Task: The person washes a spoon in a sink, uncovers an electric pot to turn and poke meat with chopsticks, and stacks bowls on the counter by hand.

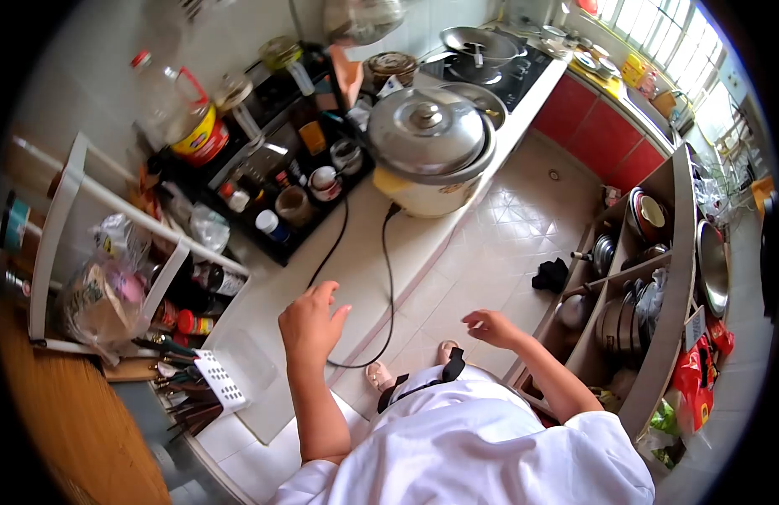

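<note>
My left hand hovers above the pale counter, empty, thumb and fingers apart. A black power cord loops down past it from the large cooker, which stands on the counter with a domed steel lid. Over the tiled floor, on the other side of my body, my right hand holds nothing; its fingers are loosely bent and apart. Nearest to my left hand is a black rack of jars and bottles, including a white-capped jar.
A wok sits on the black stove at the far end. On the right, a wooden shelf unit holds pots and bowls. A black cloth lies on the floor. A white perforated utensil holder stands at lower left.
</note>
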A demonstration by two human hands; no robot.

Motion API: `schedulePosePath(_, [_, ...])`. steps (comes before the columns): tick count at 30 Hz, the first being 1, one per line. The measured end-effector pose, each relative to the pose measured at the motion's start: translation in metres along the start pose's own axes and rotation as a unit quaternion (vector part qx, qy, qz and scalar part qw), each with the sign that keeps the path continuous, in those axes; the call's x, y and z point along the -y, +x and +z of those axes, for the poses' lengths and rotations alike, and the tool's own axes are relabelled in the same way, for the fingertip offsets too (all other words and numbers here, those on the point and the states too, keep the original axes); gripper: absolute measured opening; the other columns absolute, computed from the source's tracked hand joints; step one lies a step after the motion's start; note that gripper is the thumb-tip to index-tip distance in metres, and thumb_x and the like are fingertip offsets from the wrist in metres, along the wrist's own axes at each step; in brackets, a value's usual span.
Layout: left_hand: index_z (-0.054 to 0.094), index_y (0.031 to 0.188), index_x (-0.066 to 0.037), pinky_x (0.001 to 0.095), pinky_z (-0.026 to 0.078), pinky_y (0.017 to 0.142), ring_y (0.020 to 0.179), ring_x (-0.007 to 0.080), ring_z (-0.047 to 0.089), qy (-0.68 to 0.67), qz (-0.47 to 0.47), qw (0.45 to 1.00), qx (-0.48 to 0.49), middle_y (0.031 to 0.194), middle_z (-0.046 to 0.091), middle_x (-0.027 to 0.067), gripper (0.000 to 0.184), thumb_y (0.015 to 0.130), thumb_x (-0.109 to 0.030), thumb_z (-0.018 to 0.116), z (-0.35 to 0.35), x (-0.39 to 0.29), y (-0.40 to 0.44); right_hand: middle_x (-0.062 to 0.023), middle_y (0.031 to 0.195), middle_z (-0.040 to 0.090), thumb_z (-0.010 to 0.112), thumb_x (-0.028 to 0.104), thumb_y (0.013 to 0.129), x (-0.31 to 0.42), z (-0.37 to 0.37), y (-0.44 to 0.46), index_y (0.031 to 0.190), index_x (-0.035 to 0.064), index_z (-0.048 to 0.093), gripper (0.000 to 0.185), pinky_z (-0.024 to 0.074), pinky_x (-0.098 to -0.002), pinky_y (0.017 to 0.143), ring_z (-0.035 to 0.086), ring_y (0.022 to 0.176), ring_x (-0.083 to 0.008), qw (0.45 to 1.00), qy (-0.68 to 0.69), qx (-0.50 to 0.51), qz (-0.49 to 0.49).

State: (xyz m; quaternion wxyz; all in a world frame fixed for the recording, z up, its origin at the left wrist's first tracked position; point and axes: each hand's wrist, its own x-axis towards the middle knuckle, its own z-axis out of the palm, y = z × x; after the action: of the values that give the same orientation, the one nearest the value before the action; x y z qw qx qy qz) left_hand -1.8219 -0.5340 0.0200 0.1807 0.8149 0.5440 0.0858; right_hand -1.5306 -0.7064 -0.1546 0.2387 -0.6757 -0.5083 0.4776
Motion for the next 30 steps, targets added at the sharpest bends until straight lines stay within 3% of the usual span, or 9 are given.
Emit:
schedulePosePath(1, [0.062,0.095,-0.012,0.0371,0.046,0.064,0.074,0.0255,0.061,-0.021,0.028,0.999,-0.016,0.081,0.063,0.004,0.026,0.072,-0.021,0.07,0.007,-0.016,0.008,-0.0142,0.096,0.062,0.062,0.009,0.075,-0.022,-0.014,-0.01,0.105,0.0067,0.06,0.03,0.0491,-0.0376,0.077,0.06,0.091,-0.0286,1.0,0.003,-0.006,-0.001])
schedulePosePath(3, [0.063,0.089,-0.012,0.0378,0.046,0.062,0.072,0.0266,0.06,-0.014,0.051,0.998,-0.032,0.079,0.062,0.005,0.019,0.073,-0.02,0.069,0.008,-0.048,0.028,-0.0133,0.097,0.062,0.063,0.014,0.075,-0.06,-0.036,-0.021,0.106,0.0086,0.061,0.031,0.0497,-0.0355,0.077,0.062,0.086,-0.0282,0.976,-0.197,-0.073,0.052])
schedulePosePath(6, [0.063,0.076,-0.012,0.04,0.044,0.058,0.068,0.03,0.058,-0.008,0.132,0.984,-0.12,0.077,0.058,0.0072,0.007,0.076,-0.019,0.065,0.004,-0.09,0.072,-0.0132,0.096,0.063,0.064,0.016,0.075,-0.086,-0.062,-0.035,0.106,0.0085,0.062,0.032,0.0491,-0.0368,0.077,0.061,0.087,-0.0291,0.976,-0.199,-0.066,0.058])
schedulePosePath(8, [0.063,0.079,-0.012,0.0392,0.045,0.059,0.069,0.0294,0.058,0.003,0.204,0.962,-0.183,0.079,0.059,0.0066,0.006,0.077,-0.017,0.064,-0.004,-0.113,0.103,-0.0131,0.094,0.064,0.063,0.016,0.076,-0.09,-0.073,-0.04,0.105,0.0077,0.062,0.03,0.0491,-0.0368,0.076,0.061,0.086,-0.0292,0.986,-0.138,-0.062,0.062])
schedulePosePath(14, [0.064,0.085,-0.004,0.0276,0.048,0.06,0.063,0.0173,0.061,-0.102,0.205,0.97,-0.085,0.075,0.064,0.0087,0.012,0.075,-0.01,0.066,-0.033,-0.159,0.174,-0.0087,0.079,0.064,0.06,0.005,0.077,-0.098,-0.108,-0.028,0.102,0.0044,0.062,0.025,0.0487,-0.028,0.065,0.06,0.071,-0.0156,0.99,0.05,-0.127,0.022])
schedulePosePath(18, [0.065,0.085,-0.003,0.0269,0.048,0.061,0.064,0.0165,0.062,-0.158,0.192,0.968,-0.02,0.076,0.065,0.0087,0.013,0.075,-0.01,0.066,-0.03,-0.158,0.21,-0.0053,0.075,0.063,0.057,0.003,0.081,-0.078,-0.159,0.006,0.1,0.0034,0.063,0.02,0.0473,-0.0254,0.061,0.056,0.065,-0.0097,0.973,0.04,-0.226,-0.027])
schedulePosePath(20, [0.065,0.086,-0.004,0.0274,0.048,0.062,0.064,0.0166,0.062,-0.037,0.205,0.977,-0.052,0.078,0.064,0.0079,0.015,0.074,-0.012,0.066,-0.028,-0.167,0.22,-0.0106,0.075,0.063,0.058,0.005,0.078,-0.056,-0.193,0.033,0.098,0.0071,0.065,0.021,0.0482,-0.0285,0.062,0.06,0.065,-0.0175,0.956,0.046,-0.279,-0.077])
schedulePosePath(23, [0.065,0.086,-0.005,0.0295,0.048,0.063,0.066,0.0183,0.061,-0.031,0.206,0.976,-0.058,0.08,0.063,0.0066,0.018,0.073,-0.016,0.067,-0.015,-0.172,0.249,-0.0106,0.079,0.063,0.059,0.008,0.079,0.012,-0.253,0.067,0.099,0.0087,0.064,0.02,0.0483,-0.0298,0.062,0.061,0.067,-0.0208,0.929,-0.005,-0.346,-0.135])
schedulePosePath(30, [0.062,0.106,-0.008,0.0322,0.048,0.064,0.068,0.0191,0.058,0.08,0.189,0.977,-0.056,0.085,0.059,0.0068,0.042,0.068,-0.024,0.073,0.005,-0.197,0.29,-0.0077,0.086,0.064,0.061,0.028,0.081,0.078,-0.325,0.176,0.1,0.0105,0.063,0.026,0.0495,-0.0353,0.068,0.063,0.078,-0.0247,0.925,-0.084,-0.344,-0.135])
